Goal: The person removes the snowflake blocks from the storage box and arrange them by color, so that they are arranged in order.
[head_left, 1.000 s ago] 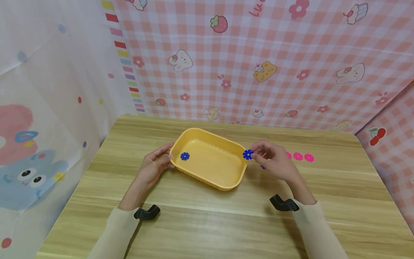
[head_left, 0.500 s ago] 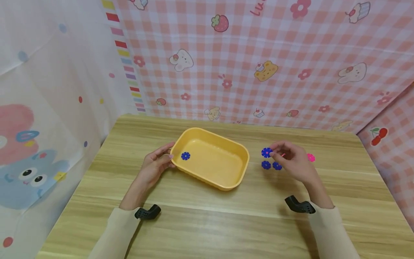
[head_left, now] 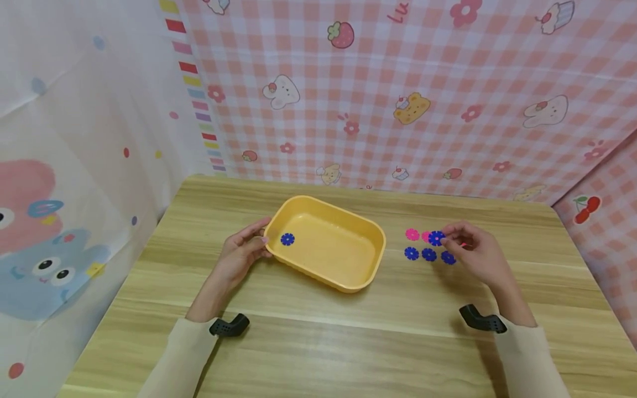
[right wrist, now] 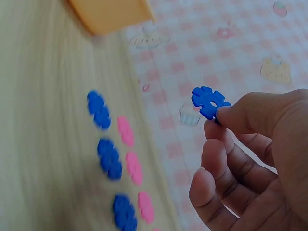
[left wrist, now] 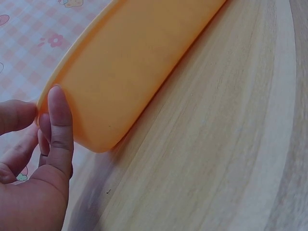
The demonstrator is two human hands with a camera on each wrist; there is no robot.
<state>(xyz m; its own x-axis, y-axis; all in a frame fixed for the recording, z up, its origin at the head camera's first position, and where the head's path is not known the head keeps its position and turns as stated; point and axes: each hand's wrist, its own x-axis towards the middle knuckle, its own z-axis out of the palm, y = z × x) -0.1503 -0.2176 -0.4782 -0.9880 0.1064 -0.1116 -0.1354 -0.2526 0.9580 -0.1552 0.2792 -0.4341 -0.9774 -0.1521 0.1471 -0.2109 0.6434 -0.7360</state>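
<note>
My right hand pinches a blue snowflake disc between thumb and forefinger, raised above the table. The right wrist view shows its notched edge and centre hole, with the other fingers loosely bent below. Under and beside the hand lie a row of blue snowflake discs and, behind it, a row of pink snowflake discs, partly hidden by the hand. My left hand holds the left end of a yellow plastic basin at its rim. Inside the basin, near that end, lies one blue snowflake disc.
The wooden table carries the basin and the disc rows. Behind it hangs a pink checked cloth, and a white printed cloth hangs on the left. Each sleeve cuff has a black wrist mount.
My right hand has moved rightward from the basin's right end, carrying the blue snowflake disc above the rows and uncovering discs at their left. The left hand stays on the basin.
</note>
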